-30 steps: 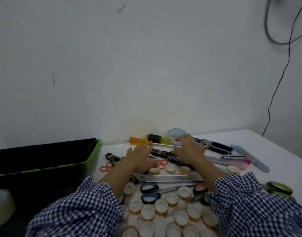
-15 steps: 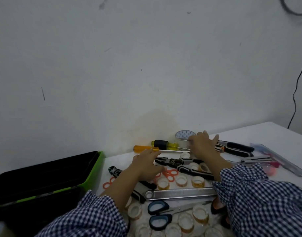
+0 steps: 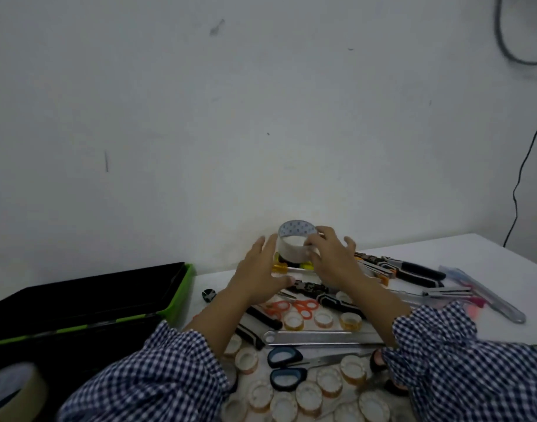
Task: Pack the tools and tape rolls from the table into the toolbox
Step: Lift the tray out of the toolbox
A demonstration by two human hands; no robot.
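Pinching the wide white tape roll (image 3: 293, 249) at the far edge of the white bench (image 3: 443, 257), close to the wall: right grip (image 3: 329, 258), thumb on the near side, fingers over the rim. At the roll's left flank, left grip (image 3: 258, 277), flat and straight-fingered, holding nothing, probably there to steady the load; contact not certain. Hole of the roll turned upward, likely for a level carry to the open black toolbox with green rim (image 3: 186, 280), well apart at left. Just below the roll, an amber screwdriver handle (image 3: 278, 267), mostly hidden.

Counted on the bench:
- one long silver wrench (image 3: 322, 337)
- one pair of blue-handled scissors (image 3: 285, 368)
- two small orange scissors (image 3: 278, 306)
- one black-and-orange pliers (image 3: 395, 269)
- one black-and-white pliers (image 3: 319, 292)
- small clear tape rolls (image 3: 323, 318), at least a dozen, several cut off by the checked sleeves

At lower left, over the toolbox, one broad beige tape roll (image 3: 14, 391).
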